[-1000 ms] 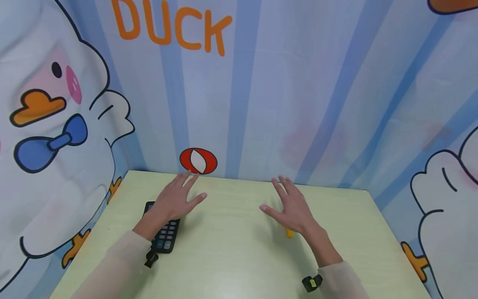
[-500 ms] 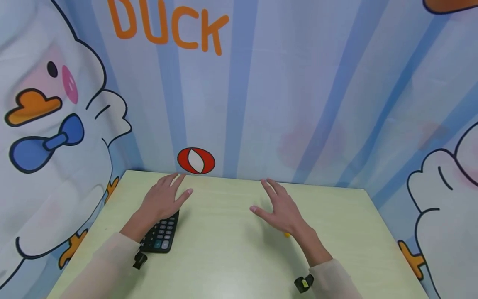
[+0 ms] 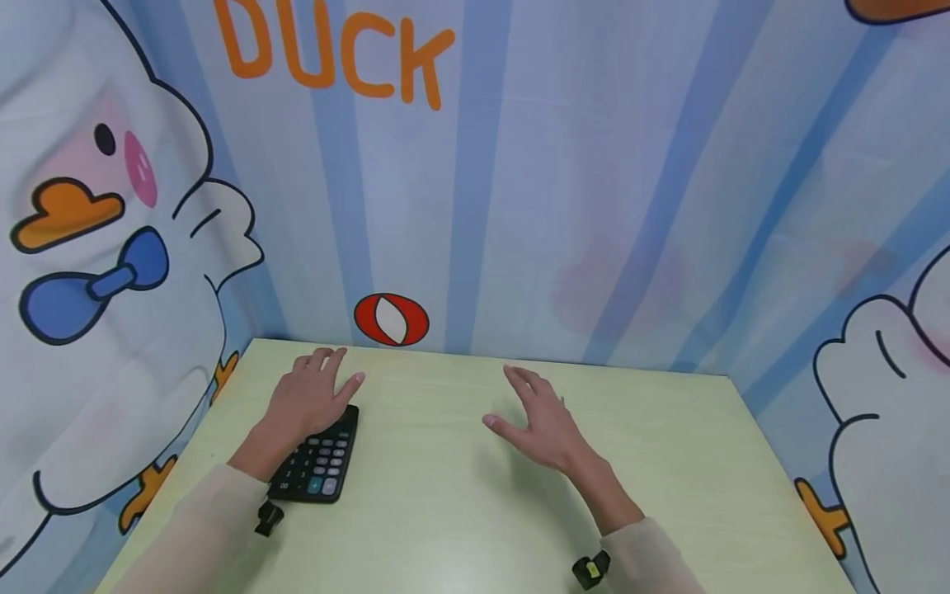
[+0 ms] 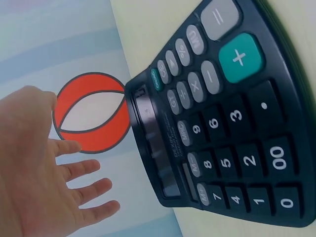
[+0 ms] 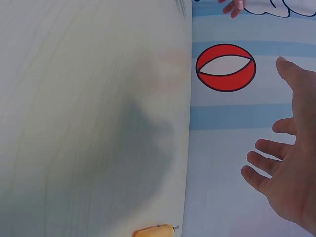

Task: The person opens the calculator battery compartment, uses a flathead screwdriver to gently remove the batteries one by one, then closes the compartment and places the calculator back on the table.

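Note:
My left hand (image 3: 306, 398) hovers over the upper part of a black desk calculator (image 3: 317, 469), its fingers spread and nothing held. The left wrist view shows the calculator's grey and black keys, a green plus key (image 4: 242, 58) and its display (image 4: 157, 143), with the left hand (image 4: 44, 168) beyond the display end. My right hand (image 3: 545, 425) is raised above the table to the right, fingers relaxed and apart. Below it lies a small yellow-orange object (image 5: 154, 231) with a thin grey tip, partly cut off in the right wrist view and mostly hidden by the hand in the head view.
A pale yellow table (image 3: 430, 495) carries both items. Behind it and at the sides hangs a blue striped cloth (image 3: 549, 206) printed with ducks, orange lettering and a red and white ball (image 3: 392, 320). Dark straps with small cameras (image 3: 590, 569) sit at both wrists.
Both hands have drifted left and slightly toward the person, still raised. More of the calculator's right side shows, and the yellow object's end has gone behind the right hand.

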`<action>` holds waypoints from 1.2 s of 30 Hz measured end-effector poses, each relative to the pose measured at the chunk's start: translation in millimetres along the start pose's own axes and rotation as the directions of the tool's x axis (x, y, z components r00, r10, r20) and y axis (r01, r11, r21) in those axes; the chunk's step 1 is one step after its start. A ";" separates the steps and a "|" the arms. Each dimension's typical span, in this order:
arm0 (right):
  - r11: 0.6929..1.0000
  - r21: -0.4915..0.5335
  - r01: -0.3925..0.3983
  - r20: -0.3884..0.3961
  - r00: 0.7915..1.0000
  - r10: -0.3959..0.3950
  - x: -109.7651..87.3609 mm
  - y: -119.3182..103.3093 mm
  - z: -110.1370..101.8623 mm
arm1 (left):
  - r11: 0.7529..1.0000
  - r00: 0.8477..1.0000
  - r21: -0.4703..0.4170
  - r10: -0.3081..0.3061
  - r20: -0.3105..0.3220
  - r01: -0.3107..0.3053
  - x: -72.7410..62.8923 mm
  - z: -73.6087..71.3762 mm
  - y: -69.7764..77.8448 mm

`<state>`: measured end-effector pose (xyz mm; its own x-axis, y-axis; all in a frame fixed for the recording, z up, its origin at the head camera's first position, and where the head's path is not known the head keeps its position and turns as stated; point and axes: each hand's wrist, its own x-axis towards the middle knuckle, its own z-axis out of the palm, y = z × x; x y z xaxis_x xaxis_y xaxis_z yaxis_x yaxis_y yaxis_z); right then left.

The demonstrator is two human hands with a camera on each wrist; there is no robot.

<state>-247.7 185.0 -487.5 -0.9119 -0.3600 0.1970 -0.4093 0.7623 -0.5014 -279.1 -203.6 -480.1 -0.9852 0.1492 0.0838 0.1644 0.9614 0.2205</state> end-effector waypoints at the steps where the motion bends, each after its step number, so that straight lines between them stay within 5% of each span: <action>1: 1.000 0.004 0.001 0.002 1.000 -0.001 -0.2 -0.9 1.4 | 1.000 1.000 -0.001 -0.009 0.001 0.009 -0.7 -0.1 -1.1; 24: 0.969 0.249 -0.001 0.026 1.000 -0.006 3.6 -25.8 43.3 | 0.983 0.986 -0.078 -0.167 -0.010 0.166 -11.4 10.6 -33.5; 36: 0.875 0.483 -0.005 0.038 0.999 -0.015 8.4 -38.0 65.0 | 0.963 0.971 -0.118 -0.240 0.014 0.240 -20.5 12.2 -38.1</action>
<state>-237.9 118.0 -521.6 -0.9039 -0.3916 0.1723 -0.3388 0.4092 -0.8472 -265.8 -240.5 -502.1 -0.9964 -0.0831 0.0144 -0.0729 0.9348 0.3477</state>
